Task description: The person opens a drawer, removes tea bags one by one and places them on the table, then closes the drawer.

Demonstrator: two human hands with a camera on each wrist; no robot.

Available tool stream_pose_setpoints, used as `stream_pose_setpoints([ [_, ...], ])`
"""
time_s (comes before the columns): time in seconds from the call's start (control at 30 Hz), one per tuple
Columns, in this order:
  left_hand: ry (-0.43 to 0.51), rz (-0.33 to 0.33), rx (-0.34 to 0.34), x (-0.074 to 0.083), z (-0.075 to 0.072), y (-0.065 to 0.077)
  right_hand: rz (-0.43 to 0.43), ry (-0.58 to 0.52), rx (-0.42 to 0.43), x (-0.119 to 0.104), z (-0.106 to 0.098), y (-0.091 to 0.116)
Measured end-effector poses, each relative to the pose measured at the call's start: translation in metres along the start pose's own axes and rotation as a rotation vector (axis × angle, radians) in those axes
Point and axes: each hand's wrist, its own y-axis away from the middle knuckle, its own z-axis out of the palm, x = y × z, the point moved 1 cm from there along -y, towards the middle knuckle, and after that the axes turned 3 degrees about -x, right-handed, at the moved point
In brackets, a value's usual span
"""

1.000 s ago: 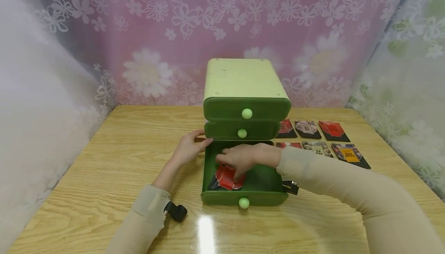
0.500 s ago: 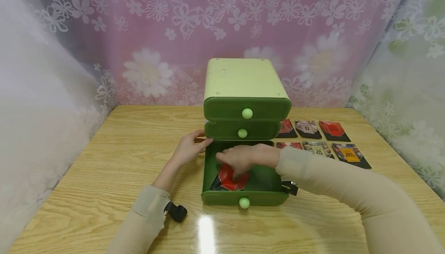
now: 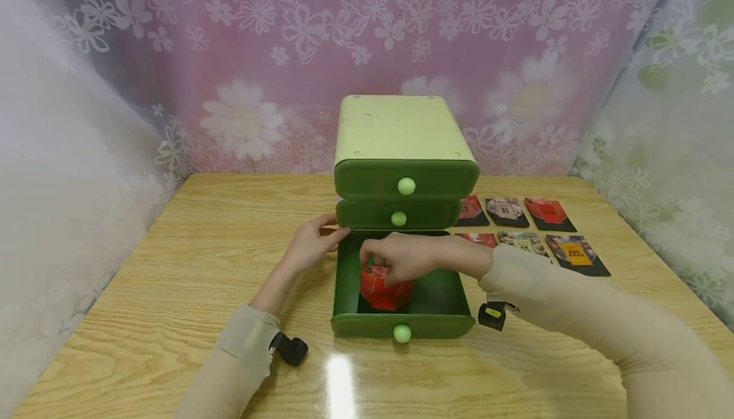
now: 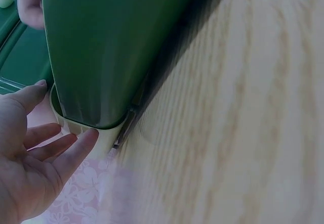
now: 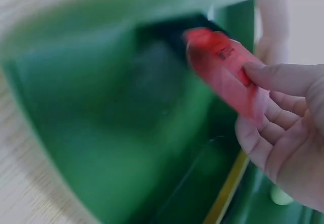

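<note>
A red packet with dark lettering is inside the pulled-out bottom drawer of a small green cabinet. My right hand pinches the packet's upper edge between thumb and fingers. In the right wrist view the red packet slants away from the fingers, with a dark patch past its far end. My left hand is at the cabinet's left side, behind the drawer. The left wrist view shows that hand's fingers spread, fingertips at the cabinet's pale edge.
Two more drawers, the middle one and the top one, are closed above. Several flat packets, among them a red one and an orange-labelled one, lie in two rows on the wooden table to the right.
My right hand has risen slightly and its wrist has shifted right, tipping the red packet up more steeply in the drawer. My left hand has stayed at the cabinet's side.
</note>
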Motion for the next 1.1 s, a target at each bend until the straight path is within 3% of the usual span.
stream_pose_setpoints([
  [0.4, -0.024, -0.007, -0.003, 0.000, 0.000, -0.001, -0.061, 0.051, 0.160, 0.001, -0.005, 0.030],
  [0.7, -0.015, -0.009, -0.008, 0.002, 0.001, 0.000, -0.031, -0.088, 0.314, 0.004, -0.019, 0.069],
  [0.97, -0.024, -0.021, -0.008, 0.002, 0.001, 0.001, 0.002, -0.286, 0.369, 0.016, -0.028, 0.118],
  [1.1, -0.031, -0.030, -0.011, 0.001, 0.001, 0.001, 0.004, -0.320, 0.457, 0.026, -0.025, 0.141],
])
